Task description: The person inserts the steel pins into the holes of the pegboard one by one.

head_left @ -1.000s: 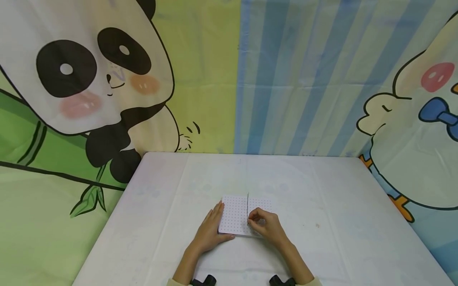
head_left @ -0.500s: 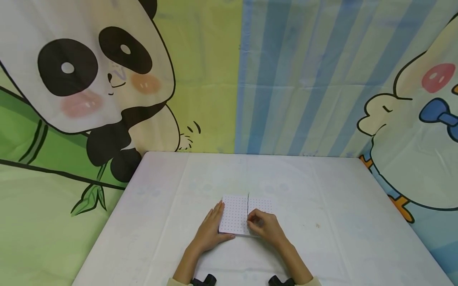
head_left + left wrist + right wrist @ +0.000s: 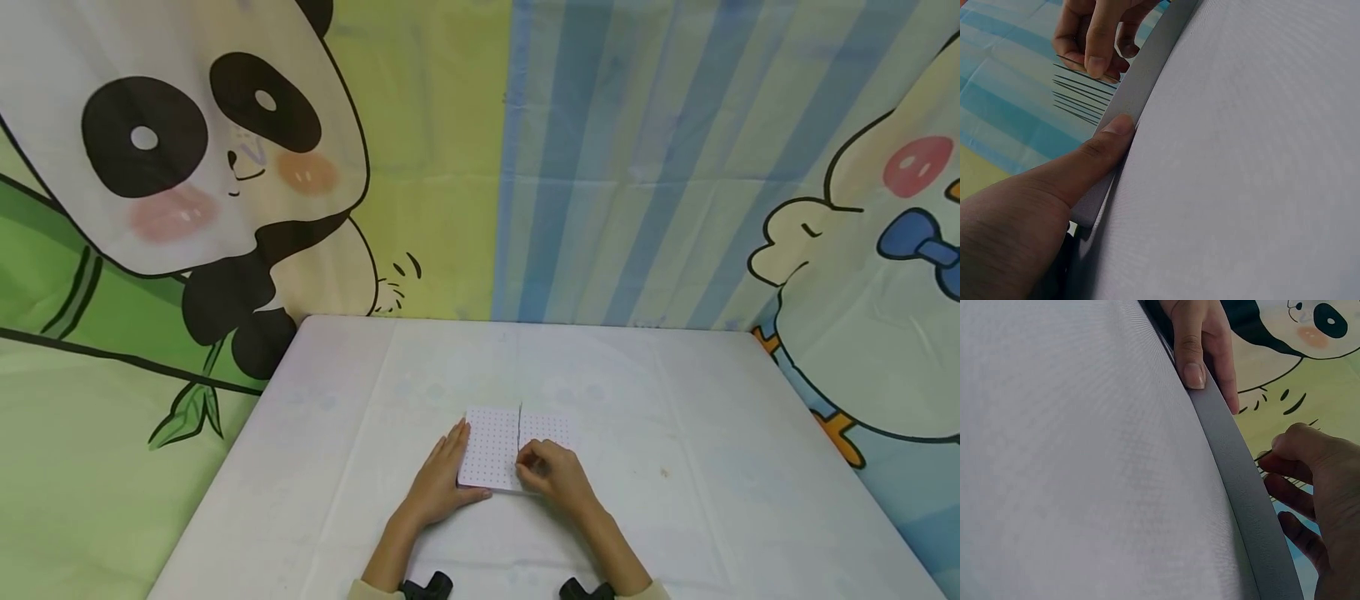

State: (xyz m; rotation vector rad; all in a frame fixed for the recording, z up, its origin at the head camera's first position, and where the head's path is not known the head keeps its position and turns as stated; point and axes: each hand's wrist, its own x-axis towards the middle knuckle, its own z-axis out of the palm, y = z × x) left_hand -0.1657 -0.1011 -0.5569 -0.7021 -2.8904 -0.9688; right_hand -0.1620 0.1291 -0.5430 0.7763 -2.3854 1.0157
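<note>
A white square board [image 3: 491,446] dotted with small holes lies flat on the table. A row of thin dark pins [image 3: 520,425] stands upright along its middle. My left hand [image 3: 456,468] rests with straight fingers against the board's left edge and its thumb [image 3: 1107,134] presses the near side [image 3: 1147,69]. My right hand [image 3: 527,467] is over the board's right half and pinches one thin pin [image 3: 1085,67] between thumb and fingers. The right wrist view shows the grey board edge [image 3: 1235,462], the left hand's fingers [image 3: 1200,344] on it and the curled right fingers [image 3: 1310,469].
A white cloth covers the table [image 3: 675,417]. Cartoon curtains hang behind and at both sides, with a panda [image 3: 187,150] on the left and a duck [image 3: 885,250] on the right. Two black wrist mounts [image 3: 427,587] show at the near edge.
The right hand has sunk slightly toward the board at the pin row. The left hand and the board have stayed put.
</note>
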